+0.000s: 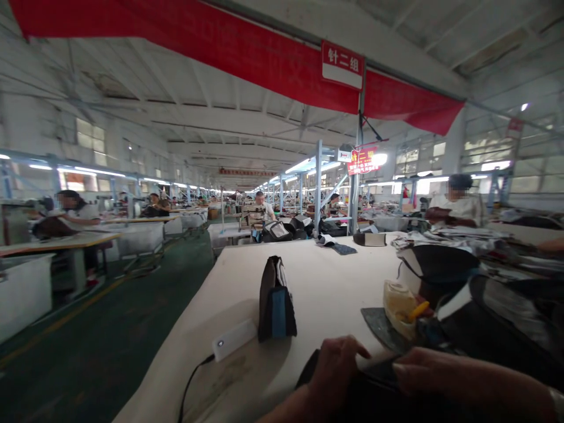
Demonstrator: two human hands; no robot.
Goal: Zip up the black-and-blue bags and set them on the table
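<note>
At the lower right of the head view, a dark piece of fabric (374, 390) lies between my hands, its lower part lost in shadow. My left hand (333, 367) is closed on its left side with the fingers bent over the top. Opposite it, my right hand (429, 371) grips the edge with thumb and fingers close together. Just beyond them lies a dark flat piece (379, 329) under a clear plastic container (399, 302). A yellow-handled tool (418, 311) rests at that container. Dark sewn bag pieces (497, 320) are heaped beside my right arm.
A black and blue pouch (277, 302) stands upright on the white table (238, 270). Next to it lies a white power bank (234, 341) with a black cable. More bag pieces (370, 239) sit at the far edge. A co-worker (458, 202) sits at the right; a green aisle (145, 311) runs left.
</note>
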